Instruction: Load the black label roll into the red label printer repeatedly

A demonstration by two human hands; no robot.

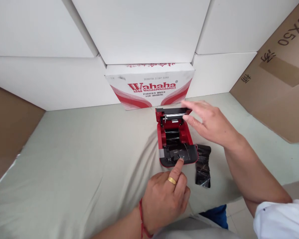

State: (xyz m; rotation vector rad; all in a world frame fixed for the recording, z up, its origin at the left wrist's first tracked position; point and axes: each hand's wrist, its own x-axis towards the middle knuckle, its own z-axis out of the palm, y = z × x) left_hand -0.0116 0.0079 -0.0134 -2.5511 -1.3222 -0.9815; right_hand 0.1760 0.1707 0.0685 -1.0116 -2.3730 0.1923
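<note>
A small red and black label printer sits on the cloth with its lid raised. Inside lies a roll of glossy black film, and its loose end stretches over the front edge. My left hand has its index finger out, the tip pressing on the film at the printer's front; the other fingers are curled. With my right hand I hold the right end of the lid, thumb on the inner side and fingers at the far side. A crumpled strip of black film lies right of the printer.
Behind the printer stands a white and red Wahaha water carton against stacked white boxes. Brown cardboard boxes flank the surface at left and right. Wrinkled pale green cloth covers the surface.
</note>
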